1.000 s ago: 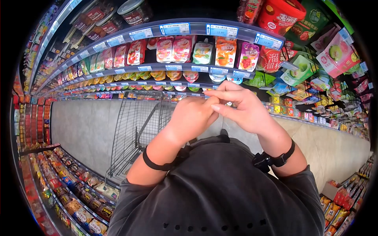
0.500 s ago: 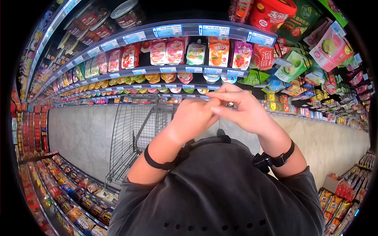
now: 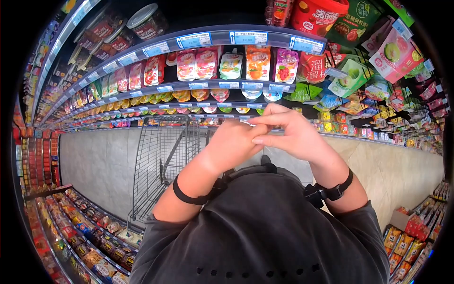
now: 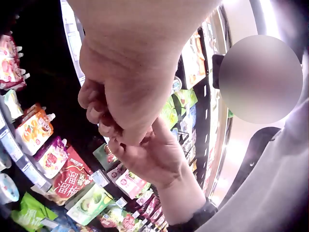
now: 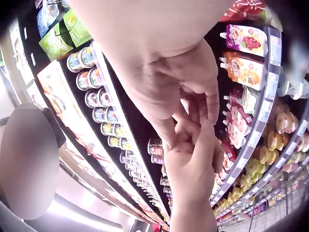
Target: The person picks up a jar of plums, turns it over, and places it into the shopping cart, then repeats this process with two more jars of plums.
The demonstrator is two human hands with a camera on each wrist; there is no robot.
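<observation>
Item: our two hands, met in front of the chest, with the shopping cart [image 3: 163,156] as landmark. Our left hand [image 3: 231,142] stood just right of the cart's wire basket, fingers curled loosely inward toward the palm, as the left wrist view [image 4: 123,96] confirmed; whether anything lay inside that curl we could not tell. Our right hand [image 3: 291,135] stood farther right of the cart, touching the left, its fingers [image 3: 265,117] fairly straight and close together, their tips laid against the left hand's knuckles and fingertips. In the right wrist view [image 5: 188,96] the thumb and forefinger seemed to pick at the left fingers [image 5: 193,130]; any small thing between them was hidden. The relation that mattered: the left fingertips lay directly ahead of the right fingertips, in contact, the right fingers' long axis running leftward, back toward the cart. Of the two, the left hand was the nearer to the cart. Beyond the cart and above it ran the shelves [image 3: 222,85], with fruit jelly pouches [image 3: 257,61] hanging directly above the hands, well apart from them and untouched. Right of the cart, past the hands, hung green and pink snack bags [image 3: 392,54]. A black strap [image 3: 336,191] circled each wrist.
</observation>
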